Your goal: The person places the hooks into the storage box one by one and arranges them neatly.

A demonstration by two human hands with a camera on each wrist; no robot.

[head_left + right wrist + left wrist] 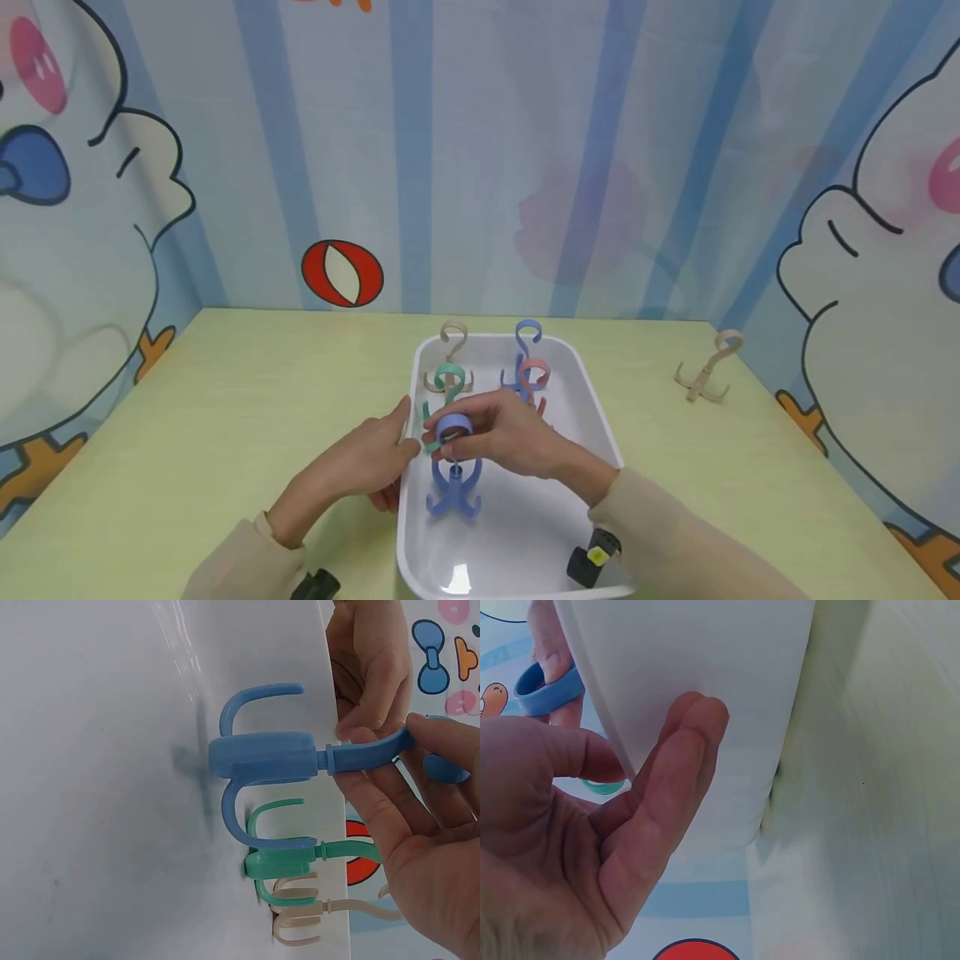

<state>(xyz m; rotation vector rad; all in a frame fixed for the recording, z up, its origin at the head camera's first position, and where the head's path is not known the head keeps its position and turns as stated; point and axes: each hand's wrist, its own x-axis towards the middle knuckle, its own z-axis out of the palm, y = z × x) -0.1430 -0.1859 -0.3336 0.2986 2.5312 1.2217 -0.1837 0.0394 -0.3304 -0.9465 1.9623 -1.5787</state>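
My right hand pinches the curved top of a blue multi-prong hanging hook, which stays upright over the left part of the white tray. In the right wrist view, the prongs of this hook show a little apart from the tray floor. My left hand holds the tray's left side, thumb at the rim and fingers along the outer wall. Just beyond the held hook, a green hook stands in the tray, partly hidden by my right hand.
Farther back in the tray stand a beige hook, another blue hook and a pink hook. One more beige hook is on the yellow-green table, right of the tray. A printed curtain closes off the back.
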